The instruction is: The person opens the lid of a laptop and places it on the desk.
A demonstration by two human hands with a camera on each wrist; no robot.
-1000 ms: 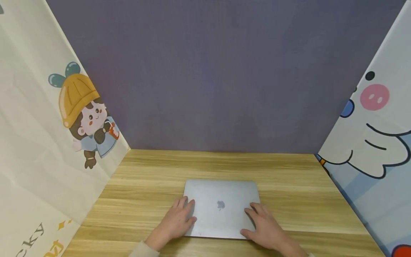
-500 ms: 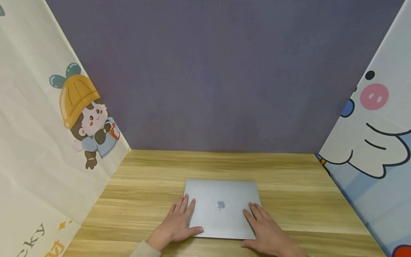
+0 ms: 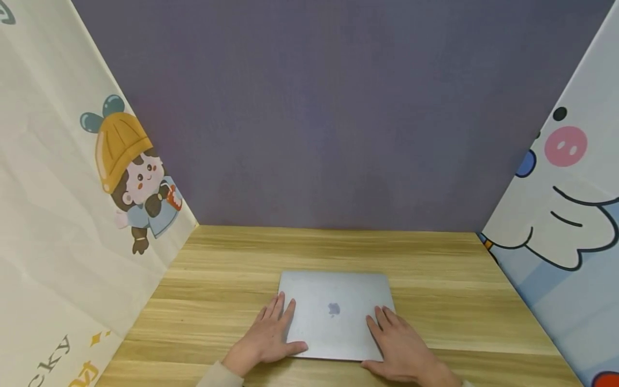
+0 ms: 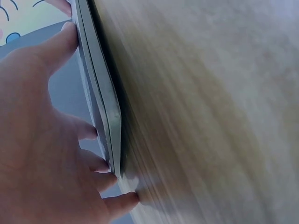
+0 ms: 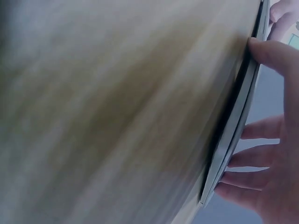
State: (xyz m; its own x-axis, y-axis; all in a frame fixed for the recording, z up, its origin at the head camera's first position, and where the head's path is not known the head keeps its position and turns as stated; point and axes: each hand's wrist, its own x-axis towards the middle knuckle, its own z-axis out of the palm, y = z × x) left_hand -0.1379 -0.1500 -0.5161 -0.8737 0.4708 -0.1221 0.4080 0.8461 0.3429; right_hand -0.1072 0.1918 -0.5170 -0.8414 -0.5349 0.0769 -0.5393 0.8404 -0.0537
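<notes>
A closed silver-grey laptop (image 3: 338, 336) with a dark apple logo on its lid lies flat on the wooden table. My left hand (image 3: 266, 337) rests at its left side, fingers spread and fairly straight, thumb on the lid near the front edge. In the left wrist view one fingertip (image 4: 133, 198) reaches past the laptop's corner to the tabletop. On the other side, my right hand (image 3: 403, 349) lays its straight fingers over the right part of the lid. Its thumb (image 5: 261, 50) touches the laptop's front edge in the right wrist view.
The wooden table (image 3: 232, 252) extends behind the laptop and to both sides. A dark grey-purple panel (image 3: 309, 118) stands along its back edge. Cartoon-printed sheets close in the left side (image 3: 48, 215) and the right side (image 3: 546, 290).
Both hands have settled flatter on the laptop, the left thumb sliding inward over the lid and the right thumb dropping to the front edge. The laptop has stayed in place.
</notes>
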